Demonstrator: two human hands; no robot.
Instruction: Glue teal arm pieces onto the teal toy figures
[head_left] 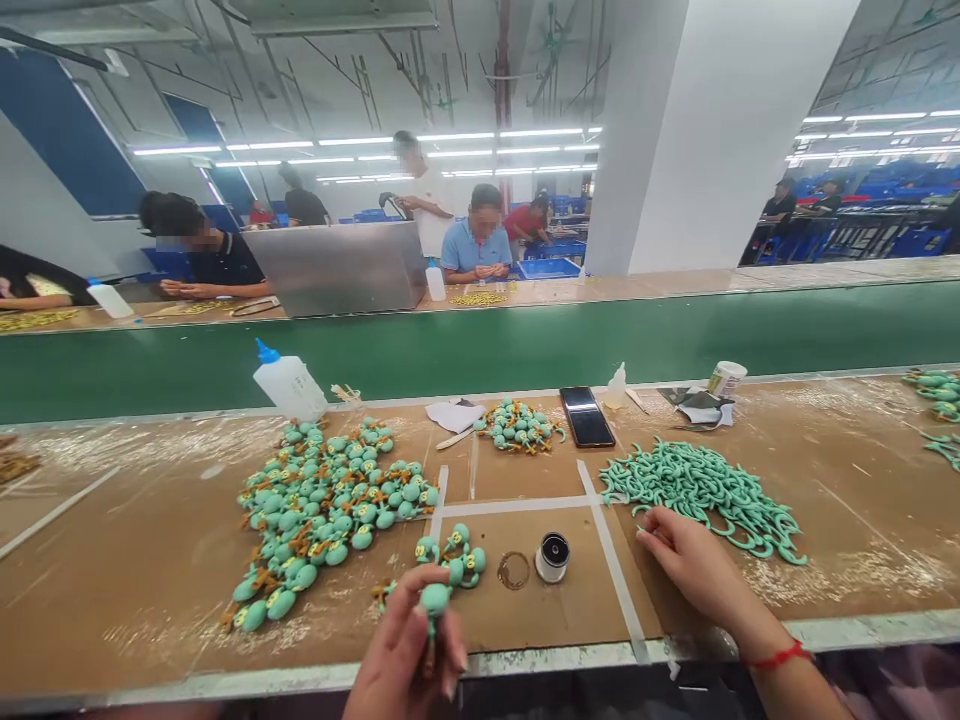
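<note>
My left hand [409, 640], near the table's front edge, is closed around a small toy figure with a round green head [434, 600] and a brown lower part. Just beyond it lie several similar green-headed figures [471, 562]. My right hand [686, 560] is pinched at the near left edge of a pile of green curved pieces [697, 490]. A bit of green shows at its fingertips, apparently the end of one curved piece. Between my hands stands a small round pot with dark contents [553, 557], beside a brown ring stain [514, 570].
A large heap of figures [330, 500] spreads on the left, and a smaller one [521, 427] lies farther back. Behind are a phone [587, 416], a blue-capped bottle [289, 385], a small dropper bottle [616, 388] and a white tub [726, 379]. Co-workers sit across the green belt [495, 350].
</note>
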